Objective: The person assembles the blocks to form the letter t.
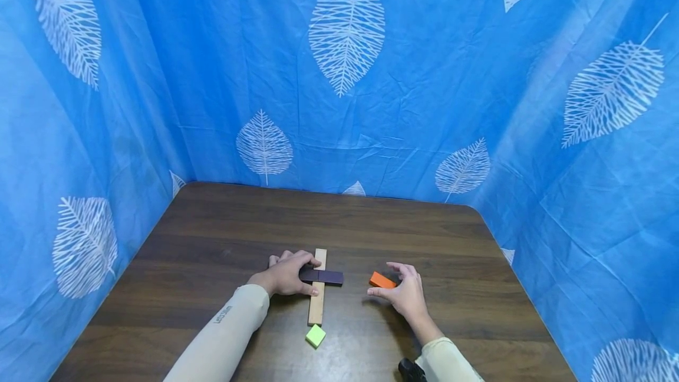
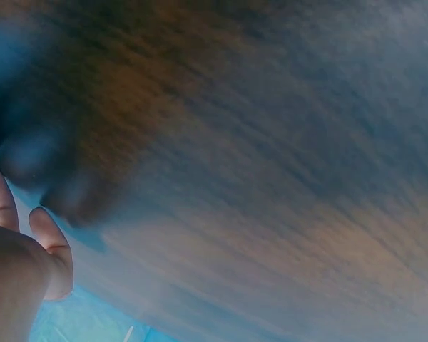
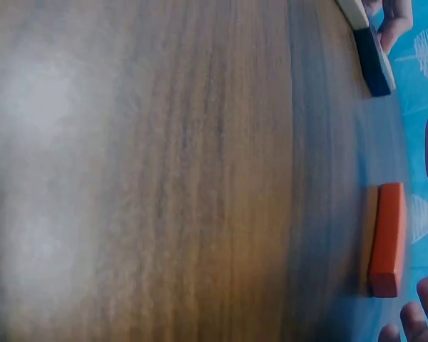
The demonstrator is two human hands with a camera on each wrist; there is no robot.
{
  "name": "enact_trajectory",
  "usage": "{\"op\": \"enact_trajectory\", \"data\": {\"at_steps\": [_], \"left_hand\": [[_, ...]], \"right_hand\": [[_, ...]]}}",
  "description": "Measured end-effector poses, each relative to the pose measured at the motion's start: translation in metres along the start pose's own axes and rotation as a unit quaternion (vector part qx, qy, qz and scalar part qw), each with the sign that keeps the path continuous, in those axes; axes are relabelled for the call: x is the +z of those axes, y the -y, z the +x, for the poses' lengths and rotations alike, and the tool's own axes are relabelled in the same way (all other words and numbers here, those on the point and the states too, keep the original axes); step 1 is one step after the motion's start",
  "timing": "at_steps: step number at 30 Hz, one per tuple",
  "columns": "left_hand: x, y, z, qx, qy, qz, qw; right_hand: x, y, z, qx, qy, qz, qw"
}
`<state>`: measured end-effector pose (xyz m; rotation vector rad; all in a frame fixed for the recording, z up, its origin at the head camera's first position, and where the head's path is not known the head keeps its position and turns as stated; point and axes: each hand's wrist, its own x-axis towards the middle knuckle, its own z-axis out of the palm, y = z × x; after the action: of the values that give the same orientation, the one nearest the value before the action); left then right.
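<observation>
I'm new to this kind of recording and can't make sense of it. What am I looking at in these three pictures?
A person works at a brown table walled by blue leaf-print cloth. The wide picture comes from a head camera; the two blurry ones come from cameras on each wrist. The left hand holds a dark block lying crosswise on a pale wooden strip. The right hand hovers open beside an orange block, not clearly touching it. A green cube sits near the strip's end.

A: We note the table point(image 1: 435, 234) as dark wood grain, slight sheen; the plank point(image 1: 317, 305) is pale bare wood, matt.

B: We log the orange block point(image 3: 387, 239) smooth and matt, the backdrop point(image 1: 424, 75) creased printed cloth.
</observation>
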<state>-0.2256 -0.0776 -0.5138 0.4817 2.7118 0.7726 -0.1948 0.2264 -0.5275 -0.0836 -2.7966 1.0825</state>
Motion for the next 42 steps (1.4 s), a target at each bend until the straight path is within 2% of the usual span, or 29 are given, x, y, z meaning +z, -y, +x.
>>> {"op": "enact_trajectory", "data": {"at_steps": [6,20,35,42], "left_hand": [[0.002,0.001,0.001,-0.001,0.000,0.000,1.0000],[0.002,0.000,0.001,-0.001,0.000,-0.007,1.0000],[0.000,0.000,-0.002,-0.002,-0.003,-0.002,1.0000],[0.003,0.002,0.000,-0.010,0.001,0.001,1.0000]], "right_hand": [[0.007,-0.007,0.002,0.031,0.019,0.018,0.999],[0.011,-0.015,0.005,0.064,0.000,0.066,0.996],[0.014,-0.017,0.003,0.045,-0.012,0.055,0.997],[0.013,-0.015,0.001,0.018,-0.018,0.035,0.999]]}}
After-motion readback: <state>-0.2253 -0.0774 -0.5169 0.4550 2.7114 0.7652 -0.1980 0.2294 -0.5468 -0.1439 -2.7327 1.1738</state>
